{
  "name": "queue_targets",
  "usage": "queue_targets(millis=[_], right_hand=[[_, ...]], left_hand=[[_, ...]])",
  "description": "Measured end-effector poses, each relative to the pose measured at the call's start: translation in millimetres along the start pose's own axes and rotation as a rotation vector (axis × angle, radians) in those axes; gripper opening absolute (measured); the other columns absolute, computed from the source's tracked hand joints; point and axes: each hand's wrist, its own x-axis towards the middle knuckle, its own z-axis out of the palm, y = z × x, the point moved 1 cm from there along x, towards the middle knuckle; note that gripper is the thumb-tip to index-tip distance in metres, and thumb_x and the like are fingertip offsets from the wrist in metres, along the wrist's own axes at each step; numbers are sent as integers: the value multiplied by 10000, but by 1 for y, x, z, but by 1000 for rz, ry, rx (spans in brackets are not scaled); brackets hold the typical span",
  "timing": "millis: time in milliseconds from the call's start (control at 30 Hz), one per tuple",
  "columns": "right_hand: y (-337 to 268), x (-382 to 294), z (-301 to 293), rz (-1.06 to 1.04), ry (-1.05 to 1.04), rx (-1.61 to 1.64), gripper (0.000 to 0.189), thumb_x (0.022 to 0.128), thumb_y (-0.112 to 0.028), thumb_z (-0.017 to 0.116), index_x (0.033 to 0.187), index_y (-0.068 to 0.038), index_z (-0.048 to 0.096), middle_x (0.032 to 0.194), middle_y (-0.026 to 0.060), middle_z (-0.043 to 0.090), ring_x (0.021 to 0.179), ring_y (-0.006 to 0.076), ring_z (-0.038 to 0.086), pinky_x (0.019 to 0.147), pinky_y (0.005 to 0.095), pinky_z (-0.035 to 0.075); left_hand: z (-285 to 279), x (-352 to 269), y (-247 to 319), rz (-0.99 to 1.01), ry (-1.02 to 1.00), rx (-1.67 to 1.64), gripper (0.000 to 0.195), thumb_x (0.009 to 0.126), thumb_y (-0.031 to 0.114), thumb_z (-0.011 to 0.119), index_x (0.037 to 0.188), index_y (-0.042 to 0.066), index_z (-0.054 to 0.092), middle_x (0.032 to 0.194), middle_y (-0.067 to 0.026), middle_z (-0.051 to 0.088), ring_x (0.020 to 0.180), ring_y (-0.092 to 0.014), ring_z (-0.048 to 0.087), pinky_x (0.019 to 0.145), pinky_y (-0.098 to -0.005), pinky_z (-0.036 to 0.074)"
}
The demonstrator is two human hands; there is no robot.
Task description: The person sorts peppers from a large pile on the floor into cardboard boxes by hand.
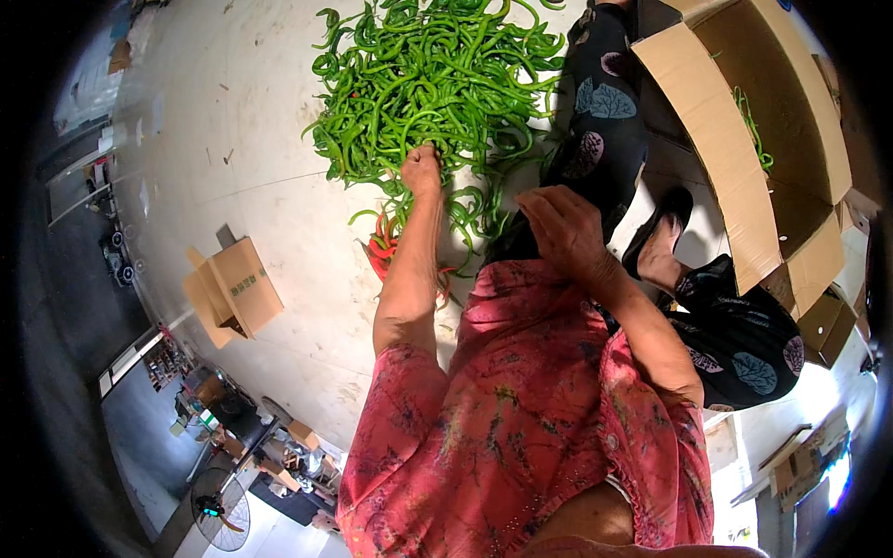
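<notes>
A large heap of long green chili peppers [446, 77] lies on the pale floor before me. My left hand [422, 169] reaches to its near edge with fingers curled down among the peppers; whether they grip one is hidden. Beneath and beside my left forearm is a small group of red chili peppers [381, 245], partly covered by the arm. My right hand [564, 224] hovers over my lap, right of the heap, its fingers bent together. No pepper shows in it, but its palm faces away from view.
At my right stands a big open cardboard box [704, 132] with a few green peppers [752, 132] inside. A smaller open carton [245, 287] sits on the floor to the left. Farther back at lower left are a fan [220, 509] and cluttered goods. My legs [600, 139] border the heap.
</notes>
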Motion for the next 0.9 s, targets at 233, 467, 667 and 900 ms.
queue_targets(millis=[233,467,667,900], right_hand=[[-3,3,-1,32,4,-11,180,809,29,656,983,-13,637,881,112,652,779,295,648,671,370,546],[0,1,-2,18,25,-8,184,803,39,649,980,-10,634,881,118,651,778,303,647,673,373,546],[-4,2,-3,37,3,9,174,810,36,646,977,-12,635,879,118,648,783,305,646,677,378,547],[-4,0,3,5,13,-17,179,814,11,640,989,-23,626,883,116,644,787,301,642,680,382,546]], left_hand=[[30,8,29,-226,-20,-61,213,918,246,660,849,50,612,709,-70,646,497,-144,566,398,-261,373],[17,-23,40,-239,-164,-172,79,928,101,589,925,22,598,778,-80,625,619,-149,600,433,-235,427],[-24,-31,31,-293,-328,-427,163,961,118,562,1079,8,578,923,-98,637,674,-146,593,505,-218,467],[7,12,7,-525,-248,-549,159,952,216,615,911,76,552,763,-58,613,582,-131,543,423,-256,407]])
